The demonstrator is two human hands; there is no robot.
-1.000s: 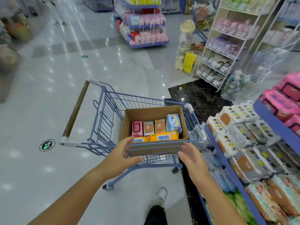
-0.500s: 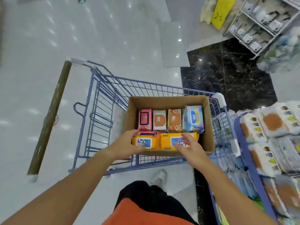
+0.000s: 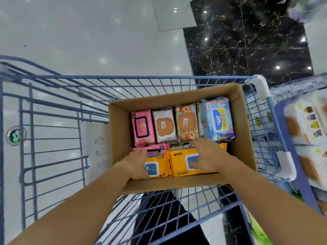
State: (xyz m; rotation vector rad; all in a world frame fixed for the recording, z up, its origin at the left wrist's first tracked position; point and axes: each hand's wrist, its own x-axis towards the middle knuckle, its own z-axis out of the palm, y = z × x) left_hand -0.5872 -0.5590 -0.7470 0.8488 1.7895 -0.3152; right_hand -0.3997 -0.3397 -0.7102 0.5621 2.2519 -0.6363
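Presently both hands are inside the cardboard box [image 3: 120, 131], which sits in the blue cart [image 3: 53, 121]. The right hand [image 3: 208, 156] lies with its fingers [image 3: 194, 164] spread flat, pressing the right yellow pack [image 3: 178, 161] directly beneath them and gripping nothing. The left hand [image 3: 136, 162] covers the left yellow pack [image 3: 157, 167]; whether its fingers curl round the far edge cannot be told. Risk: a pink pack [image 3: 155, 148] lies loose just beyond the left fingertips, and a hasty lift could drag it along.
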